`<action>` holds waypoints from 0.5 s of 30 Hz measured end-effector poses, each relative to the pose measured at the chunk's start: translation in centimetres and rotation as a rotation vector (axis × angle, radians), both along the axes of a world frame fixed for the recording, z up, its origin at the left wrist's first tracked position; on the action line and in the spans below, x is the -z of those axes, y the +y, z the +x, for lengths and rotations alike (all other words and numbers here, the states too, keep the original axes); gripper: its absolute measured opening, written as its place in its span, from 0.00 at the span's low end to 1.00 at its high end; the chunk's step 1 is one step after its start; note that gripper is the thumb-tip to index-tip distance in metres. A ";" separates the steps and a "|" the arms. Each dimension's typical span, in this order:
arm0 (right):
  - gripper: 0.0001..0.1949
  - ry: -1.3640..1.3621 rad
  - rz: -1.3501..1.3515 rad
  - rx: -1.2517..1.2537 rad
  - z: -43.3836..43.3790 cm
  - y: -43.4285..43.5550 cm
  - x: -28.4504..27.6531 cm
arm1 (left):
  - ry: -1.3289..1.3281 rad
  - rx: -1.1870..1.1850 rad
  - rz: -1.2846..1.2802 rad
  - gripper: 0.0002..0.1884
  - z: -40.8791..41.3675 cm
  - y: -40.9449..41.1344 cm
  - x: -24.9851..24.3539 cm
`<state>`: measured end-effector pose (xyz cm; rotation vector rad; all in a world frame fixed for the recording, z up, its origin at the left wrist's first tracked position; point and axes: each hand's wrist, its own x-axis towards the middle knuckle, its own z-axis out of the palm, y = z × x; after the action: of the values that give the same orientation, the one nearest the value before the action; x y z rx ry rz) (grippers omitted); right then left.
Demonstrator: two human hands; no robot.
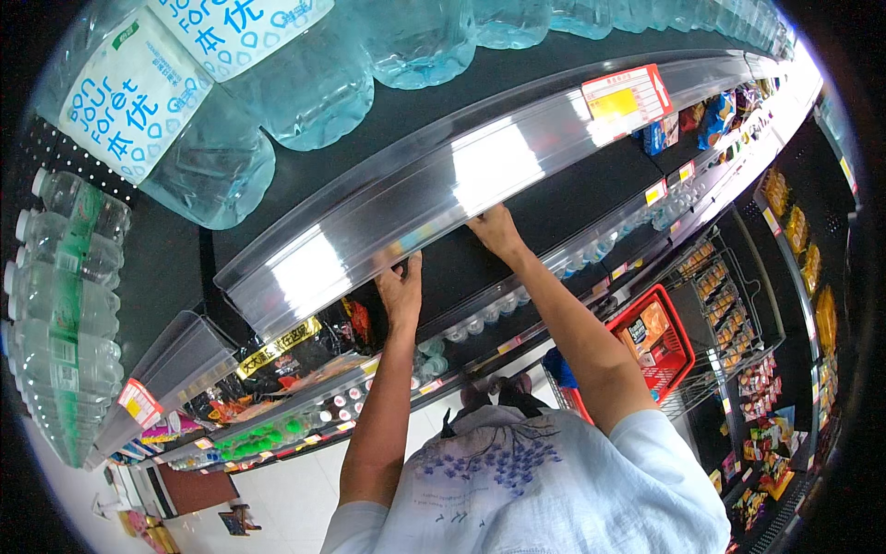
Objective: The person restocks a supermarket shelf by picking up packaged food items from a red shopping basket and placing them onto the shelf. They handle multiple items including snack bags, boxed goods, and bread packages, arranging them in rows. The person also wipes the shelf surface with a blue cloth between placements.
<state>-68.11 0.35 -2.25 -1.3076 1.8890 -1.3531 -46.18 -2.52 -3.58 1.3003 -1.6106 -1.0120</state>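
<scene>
Both arms reach under the clear plastic front edge of a black store shelf. My left hand is below that edge beside black snack bags, its thumb pointing up and its fingers partly hidden. To the right, my right hand is raised to the same edge, with its fingertips hidden behind it; whether it grips anything cannot be told. A red and yellow price tag sits on the edge. Above stand large water bottles with white labels.
Small bottles with green labels stand at the left. Lower shelves hold bottles with green caps. A red shopping basket with boxed goods and a wire cart are at the right, before more snack shelves. White floor tiles show below.
</scene>
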 end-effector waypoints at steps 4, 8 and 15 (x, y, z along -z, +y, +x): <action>0.38 -0.044 -0.046 -0.005 0.2 -0.2 -0.7 | -0.011 0.001 -0.014 0.43 0.2 -0.6 0.6; 0.36 -0.014 -0.038 0.061 -0.1 0.8 -1.7 | 0.035 0.022 -0.022 0.43 0.2 -1.0 1.4; 0.20 -0.182 -0.370 0.174 0.7 9.8 -1.6 | -0.240 0.096 -0.147 0.43 2.6 2.8 0.3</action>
<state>-67.42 10.16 -0.66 -1.1534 1.7153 -1.9139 -43.61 0.32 -3.86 1.2920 -1.9064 -0.7993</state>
